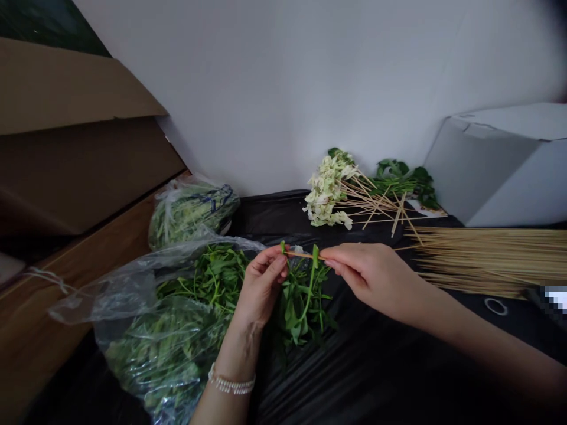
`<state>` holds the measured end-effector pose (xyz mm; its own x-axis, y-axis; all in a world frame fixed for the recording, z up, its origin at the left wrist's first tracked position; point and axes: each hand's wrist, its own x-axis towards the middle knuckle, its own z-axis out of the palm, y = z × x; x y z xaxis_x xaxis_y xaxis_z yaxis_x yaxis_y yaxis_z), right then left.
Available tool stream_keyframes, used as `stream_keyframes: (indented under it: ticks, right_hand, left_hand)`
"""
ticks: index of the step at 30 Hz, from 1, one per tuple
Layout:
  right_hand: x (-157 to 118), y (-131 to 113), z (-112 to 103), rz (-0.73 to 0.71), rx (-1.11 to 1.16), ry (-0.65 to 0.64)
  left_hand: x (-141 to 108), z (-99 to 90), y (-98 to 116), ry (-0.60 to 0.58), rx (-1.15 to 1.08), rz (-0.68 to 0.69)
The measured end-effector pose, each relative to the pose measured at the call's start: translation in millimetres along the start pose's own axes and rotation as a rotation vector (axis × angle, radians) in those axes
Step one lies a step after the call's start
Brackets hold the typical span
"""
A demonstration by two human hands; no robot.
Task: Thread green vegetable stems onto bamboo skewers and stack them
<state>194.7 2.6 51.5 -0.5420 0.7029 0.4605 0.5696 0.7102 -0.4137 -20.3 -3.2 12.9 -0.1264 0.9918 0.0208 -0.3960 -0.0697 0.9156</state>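
Note:
My right hand (361,268) pinches a thin wooden skewer (305,254), held level above the greens. A green stem (315,257) sits across the skewer close to my right fingertips, its long part hanging down. At the skewer's other end my left hand (264,277) is closed, thumb against fingers, with a bit of green stem (283,247) showing at the fingertips. Loose leafy greens (299,310) lie under and between the hands. More leaves spill from an open clear plastic bag (155,330) at the left.
Behind stands a second tied bag of greens (190,206). Skewers with pale leaves (325,192) and dark green ones (394,171) lie against the wall. Bare skewers (491,257) are spread at the right by a white box (500,159). Black plastic sheeting (354,366) covers the surface; a cardboard box (80,159) stands left.

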Motion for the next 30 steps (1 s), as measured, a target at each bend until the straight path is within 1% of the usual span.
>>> stream_keyframes:
  ticks: [5, 9, 15, 18, 23, 30]
  right_hand:
    - [0.9, 2.0, 0.9, 0.012, 0.002, 0.002]
    - [0.4, 4.0, 3.7, 0.004, 0.007, -0.023]
    - [0.3, 6.5, 6.3, 0.043, -0.008, -0.011]
    - [0.8, 6.9, 7.3, 0.045, -0.007, -0.013]
    - [0.3, 6.4, 8.8, 0.026, -0.009, 0.001]
    - [-0.1, 6.2, 7.7, 0.017, -0.020, 0.012]
  left_hand:
    - [-0.1, 0.3, 0.4, 0.058, 0.021, 0.027]
    - [-3.0, 2.6, 3.2, 0.024, 0.073, 0.036]
    - [-4.2, 2.2, 3.8, -0.019, 0.133, 0.085]
    - [-2.4, 0.4, 3.3, 0.004, 0.128, 0.093]
    - [-0.9, -0.2, 2.8, 0.067, 0.106, 0.057]
    - [0.0, 0.0, 1.2, 0.084, 0.116, 0.081]
